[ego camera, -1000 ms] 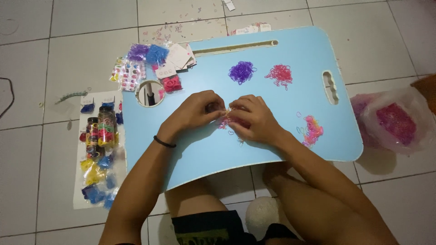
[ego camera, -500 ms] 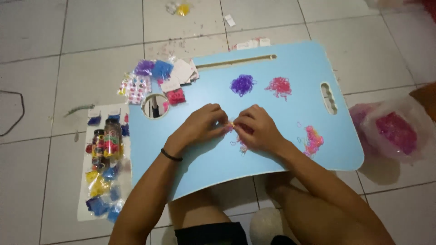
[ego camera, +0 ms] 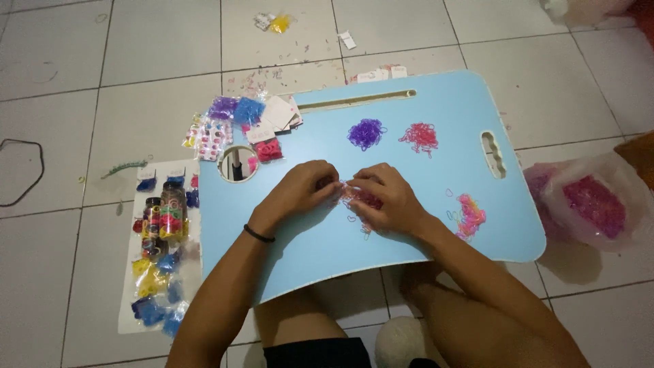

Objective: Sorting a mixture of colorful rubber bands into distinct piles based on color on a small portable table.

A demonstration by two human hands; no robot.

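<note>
Pink elastic bands lie on the blue worktop, directly between both hands; left hand and right hand pinch them from either side, equally near.

The view has tilted up the floor; both hands' fingers stay pinched over the bands.

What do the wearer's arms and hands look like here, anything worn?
Both forearms are bare, with no sleeves in view. The left hand has a thin black band around its wrist. The right hand shows nothing on its wrist. No gloves and no rings that can be made out.
</note>
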